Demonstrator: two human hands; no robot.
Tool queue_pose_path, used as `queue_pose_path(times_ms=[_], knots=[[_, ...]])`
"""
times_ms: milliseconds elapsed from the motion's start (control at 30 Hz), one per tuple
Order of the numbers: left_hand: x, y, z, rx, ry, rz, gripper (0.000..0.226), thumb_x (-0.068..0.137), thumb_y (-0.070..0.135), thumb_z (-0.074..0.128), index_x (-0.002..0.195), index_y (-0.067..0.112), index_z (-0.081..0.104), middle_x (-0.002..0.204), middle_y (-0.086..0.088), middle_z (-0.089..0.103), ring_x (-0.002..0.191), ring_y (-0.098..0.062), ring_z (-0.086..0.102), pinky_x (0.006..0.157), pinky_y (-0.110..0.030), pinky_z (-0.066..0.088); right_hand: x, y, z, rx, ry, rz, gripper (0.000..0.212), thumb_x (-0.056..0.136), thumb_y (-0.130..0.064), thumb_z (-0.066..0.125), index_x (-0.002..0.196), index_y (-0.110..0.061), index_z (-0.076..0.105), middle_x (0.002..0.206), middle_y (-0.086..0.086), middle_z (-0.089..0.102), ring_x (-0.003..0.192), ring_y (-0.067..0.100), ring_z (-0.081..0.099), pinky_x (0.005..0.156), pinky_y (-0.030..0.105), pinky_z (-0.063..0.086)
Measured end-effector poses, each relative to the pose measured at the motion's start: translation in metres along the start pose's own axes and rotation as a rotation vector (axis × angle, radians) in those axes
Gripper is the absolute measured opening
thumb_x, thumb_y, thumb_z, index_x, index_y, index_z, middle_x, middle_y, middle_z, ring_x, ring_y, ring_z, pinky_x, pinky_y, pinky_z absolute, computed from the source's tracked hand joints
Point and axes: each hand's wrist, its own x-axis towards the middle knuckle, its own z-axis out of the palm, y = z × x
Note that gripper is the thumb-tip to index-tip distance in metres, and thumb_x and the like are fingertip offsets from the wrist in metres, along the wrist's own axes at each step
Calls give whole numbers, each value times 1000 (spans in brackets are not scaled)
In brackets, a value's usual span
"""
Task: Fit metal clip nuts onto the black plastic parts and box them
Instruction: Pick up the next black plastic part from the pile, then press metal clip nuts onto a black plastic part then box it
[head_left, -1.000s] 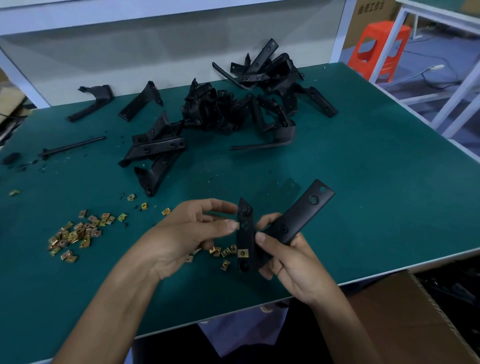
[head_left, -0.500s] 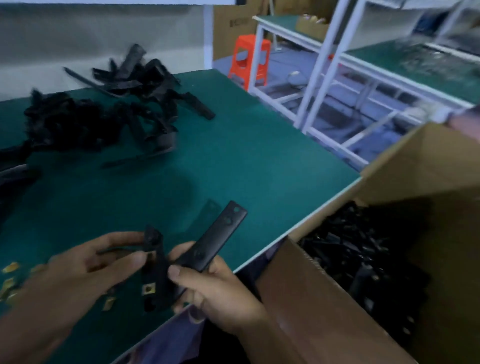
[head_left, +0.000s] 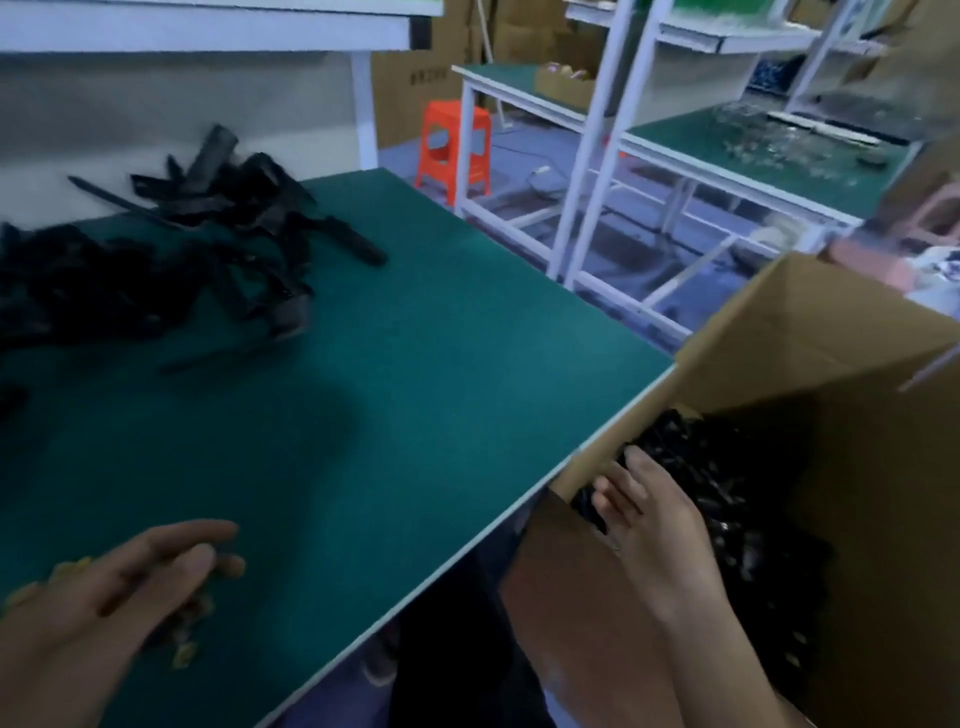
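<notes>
Box (head_left: 779, 332) of black parts (head_left: 727, 483) stands beside worktop (head_left: 415, 364); right hand (head_left: 649, 525) reaches inside, fingers straight, while left hand (head_left: 119, 592) hovers loosely spread above clip nuts (head_left: 184, 659) near the edge. A careless sweep could knock nuts off.

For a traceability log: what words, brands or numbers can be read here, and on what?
Nothing here is legible.
Far carton: a short dark print, too blurred to read.
Near box: no print shows on its visible walls.
Black parts and stool: no marks can be made out.
</notes>
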Motion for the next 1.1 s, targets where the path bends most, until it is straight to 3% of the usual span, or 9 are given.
queue_pose_path(times_ms=[100, 233, 333, 467, 533, 633, 800, 967, 1100], knots=[[-21, 10, -6, 29, 30, -23, 35, 75, 52, 64, 106, 42, 74, 102, 2, 78, 80, -15, 72, 70, -38, 51, -2, 25, 70, -278, -262, -167, 17, 97, -6, 63, 107, -16, 73, 84, 7, 75, 74, 12, 70, 64, 23, 57], [-34, 10, -19, -37, 98, -67, 30, 72, 52, 63, 99, 44, 75, 101, 4, 77, 79, -10, 70, 69, -34, 49, 1, 49, 192, -753, -694, -361, 16, 93, -11, 70, 105, -22, 72, 80, -4, 67, 73, 9, 61, 77, 27, 53], [-42, 5, -27, -96, 158, -133, 27, 72, 48, 62, 96, 45, 75, 101, 3, 77, 74, -8, 70, 67, -29, 49, 23, 70, 281, -1125, -796, -614, 30, 95, -26, 68, 124, -25, 66, 98, -4, 68, 93, 14, 64, 91, 30, 48], [-57, 6, -36, -123, 170, -160, 34, 69, 57, 64, 99, 48, 74, 105, 7, 76, 82, -9, 71, 74, -30, 49, 43, 94, 361, -1519, -979, -509, 55, 104, -55, 42, 154, -32, 38, 141, 6, 57, 129, 32, 52, 105, 47, 45], [-64, 6, -40, -154, 205, -149, 32, 72, 53, 64, 102, 45, 74, 106, 4, 75, 88, -11, 71, 77, -30, 50, 45, 104, 373, -1692, -958, -524, 53, 105, -57, 32, 149, -29, 44, 146, 10, 52, 133, 38, 47, 104, 48, 44], [-75, 2, -47, -113, 267, -100, 30, 79, 52, 59, 105, 47, 72, 106, 9, 75, 89, -4, 70, 76, -28, 48, 41, 104, 359, -1707, -997, -670, 40, 108, -34, 29, 135, -26, 57, 140, 10, 58, 129, 38, 49, 102, 42, 42], [-73, -3, -42, 13, 384, -21, 20, 97, 35, 59, 100, 51, 70, 103, 21, 73, 92, 7, 65, 72, -14, 48, 33, 70, 295, -1567, -1104, -988, 54, 88, -4, 67, 138, -21, 56, 132, 5, 63, 117, 28, 58, 84, 27, 36], [-47, -8, -6, 668, 420, 229, 19, 99, 30, 60, 113, 38, 70, 108, 24, 67, 105, 1, 56, 87, -12, 36, 9, 30, 249, -1185, -961, -1119, 49, 73, -48, 83, 108, -26, 55, 94, -20, 52, 83, 5, 49, 75, 19, 36], [-32, -17, 18, 921, 383, 264, 36, 98, 43, 58, 132, 31, 64, 113, 9, 59, 109, -13, 42, 91, -23, 34, -10, 12, 224, -1195, -967, -1021, 38, 83, -71, 60, 84, -33, 57, 81, -20, 61, 75, 2, 58, 65, 19, 42]])
